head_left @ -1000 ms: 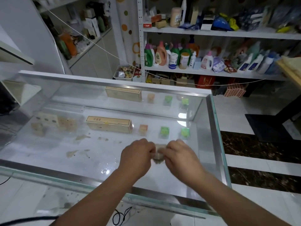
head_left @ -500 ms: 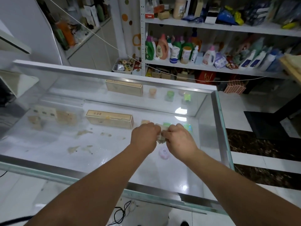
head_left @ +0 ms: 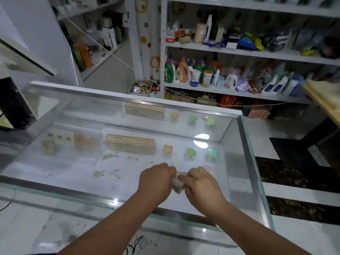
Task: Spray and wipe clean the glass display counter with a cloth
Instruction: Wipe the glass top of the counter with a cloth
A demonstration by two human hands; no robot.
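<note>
**Cloth (head_left: pixel 178 183) bunched between both hands, low over the glass surface**

The small, crumpled, greyish wad sits between the left hand (head_left: pixel 155 179) and the right hand (head_left: pixel 201 184), above the near right part of the glass surface (head_left: pixel 73 181). Both hands have their fingers curled inward onto it and pinch it from either side. The fingertips are hidden beneath the knuckles, and I cannot tell whether the wad touches the glass.

The step looks like readying or folding the rag before a wiping pass. To do it well, fold it into a flat pad with a clean face downward, since a tight ball meets the glass only at one spot. One hand could then press the pad with flattened fingers and draw it in overlapping strokes.

The brownish smears (head_left: pixel 100 173) to the left, and a second patch (head_left: pixel 110 155) nearer the long wooden box (head_left: pixel 130 144) inside the case, look like the parts most in need of work. They may lie on the glass or under it; I cannot tell. No spray bottle shows near the hands, so dried marks would probably need wetting first.
</note>
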